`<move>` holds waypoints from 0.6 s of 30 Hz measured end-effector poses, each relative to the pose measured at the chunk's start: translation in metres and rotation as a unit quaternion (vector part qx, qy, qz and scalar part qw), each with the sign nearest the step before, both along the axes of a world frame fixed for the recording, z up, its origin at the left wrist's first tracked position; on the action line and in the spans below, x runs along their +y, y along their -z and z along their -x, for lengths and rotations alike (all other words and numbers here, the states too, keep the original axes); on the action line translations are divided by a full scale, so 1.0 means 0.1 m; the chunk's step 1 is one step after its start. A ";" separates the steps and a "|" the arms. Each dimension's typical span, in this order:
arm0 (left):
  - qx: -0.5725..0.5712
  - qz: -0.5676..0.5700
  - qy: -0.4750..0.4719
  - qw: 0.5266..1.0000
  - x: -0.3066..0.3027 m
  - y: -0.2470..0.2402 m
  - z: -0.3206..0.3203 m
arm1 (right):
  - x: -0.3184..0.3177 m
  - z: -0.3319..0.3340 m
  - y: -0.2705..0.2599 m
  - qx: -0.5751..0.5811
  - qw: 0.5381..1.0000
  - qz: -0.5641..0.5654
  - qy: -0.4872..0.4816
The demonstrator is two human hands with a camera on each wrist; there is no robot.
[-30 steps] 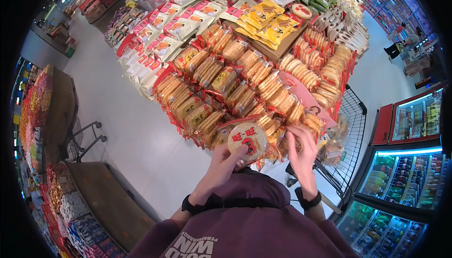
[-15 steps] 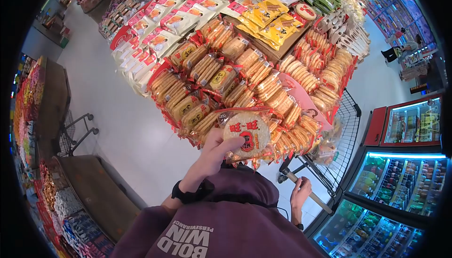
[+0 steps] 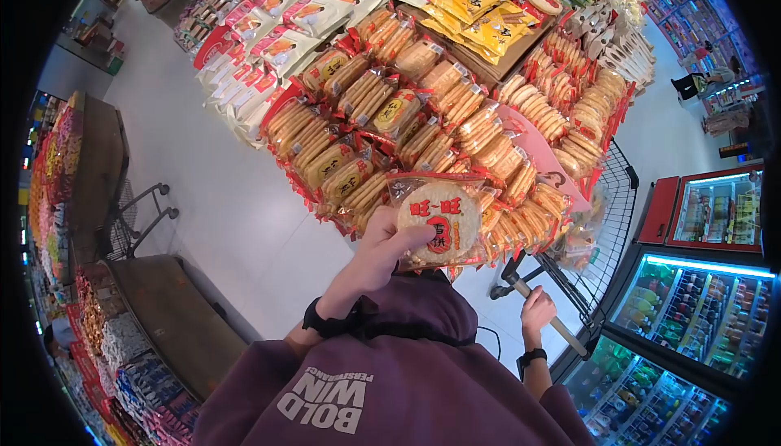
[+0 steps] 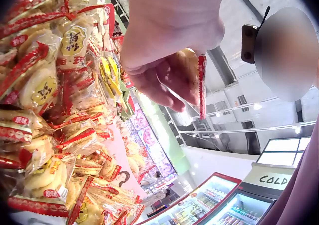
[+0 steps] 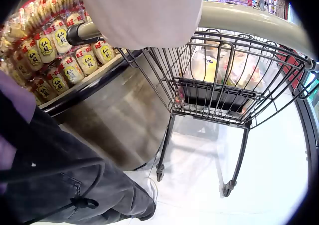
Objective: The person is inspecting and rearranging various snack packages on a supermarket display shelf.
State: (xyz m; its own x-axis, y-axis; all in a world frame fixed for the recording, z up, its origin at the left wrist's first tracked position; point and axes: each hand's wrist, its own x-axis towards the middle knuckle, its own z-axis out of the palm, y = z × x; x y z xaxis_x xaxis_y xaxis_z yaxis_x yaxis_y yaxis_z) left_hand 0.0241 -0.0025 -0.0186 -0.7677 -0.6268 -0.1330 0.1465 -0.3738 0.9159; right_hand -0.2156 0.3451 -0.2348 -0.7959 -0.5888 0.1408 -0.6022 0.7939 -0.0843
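My left hand (image 3: 378,251) grips a clear packet of round rice crackers (image 3: 458,226) with red printing, thumb lying across its front. The packet is held up in front of my body, over the near edge of the cracker display. In the left wrist view the left hand (image 4: 172,40) is seen from behind, and the packet (image 4: 202,85) shows as a thin red-edged side. My right hand (image 3: 538,309) holds the handle (image 3: 569,336) of a black wire shopping cart (image 3: 610,226). In the right wrist view the hand (image 5: 144,15) covers part of that pale handle (image 5: 259,23).
Bagged crackers (image 3: 390,113) are heaped on a round stand (image 5: 119,115), with yellow packs (image 3: 480,15) behind. Several goods lie inside the cart. Lit drink fridges (image 3: 683,308) stand at right; another cart (image 3: 134,222) and a brown shelf edge (image 3: 175,316) are at left.
My right hand has left the packet's side and moved down and right onto the cart handle. The left hand keeps the packet, its printed face now tilted more toward me.
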 end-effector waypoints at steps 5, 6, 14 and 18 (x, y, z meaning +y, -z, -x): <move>0.003 0.006 -0.004 1.000 0.05 -0.07 0.01 | 0.00 0.20 0.05 0.012 1.000 0.013 -0.001; 0.003 0.004 -0.003 1.000 0.08 -0.07 0.01 | 0.00 0.23 0.06 0.015 1.000 0.010 0.002; 0.013 -0.028 -0.027 0.999 0.29 -0.02 0.24 | -0.11 0.61 0.04 0.011 1.000 0.025 -0.002; 0.039 -0.054 -0.015 0.998 0.46 -0.11 0.50 | -0.17 0.81 0.00 0.009 0.998 0.059 -0.021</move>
